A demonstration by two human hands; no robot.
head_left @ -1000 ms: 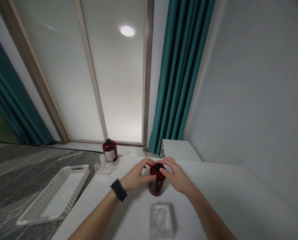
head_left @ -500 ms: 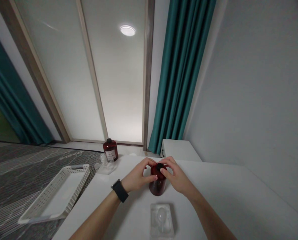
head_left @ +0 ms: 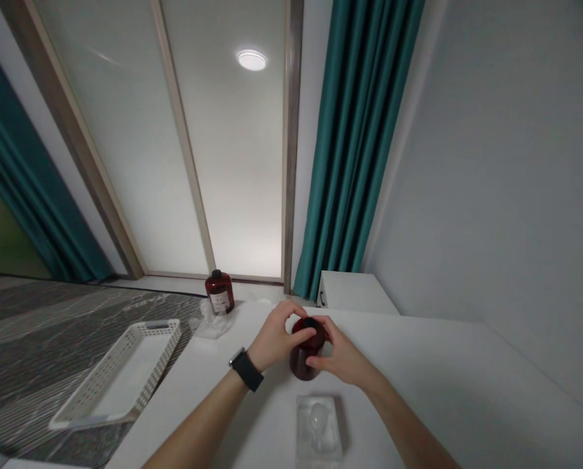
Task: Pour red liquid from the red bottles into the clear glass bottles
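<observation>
A dark red bottle [head_left: 301, 365] with a black cap stands on the white table [head_left: 408, 378] in front of me. My left hand [head_left: 277, 335], with a black watch on its wrist, curls round the bottle's top, its thumb by the cap. Lower on the right side, my right hand [head_left: 339, 352] wraps the bottle's body with thumb and fingers. Nearer to me lies a clear plastic tray [head_left: 319, 433] with a spoon-shaped hollow or piece in it; which of these I cannot tell.
At the table's far left corner stands another red bottle [head_left: 219, 293] with a white label, beside clear plastic packaging [head_left: 213, 326]. A white perforated basket [head_left: 157, 365] is left of the table. A white cabinet [head_left: 357, 293] stands behind the table.
My right hand has shifted from the cap down to the bottle's side. My left hand has moved up, bringing its thumb to the cap.
</observation>
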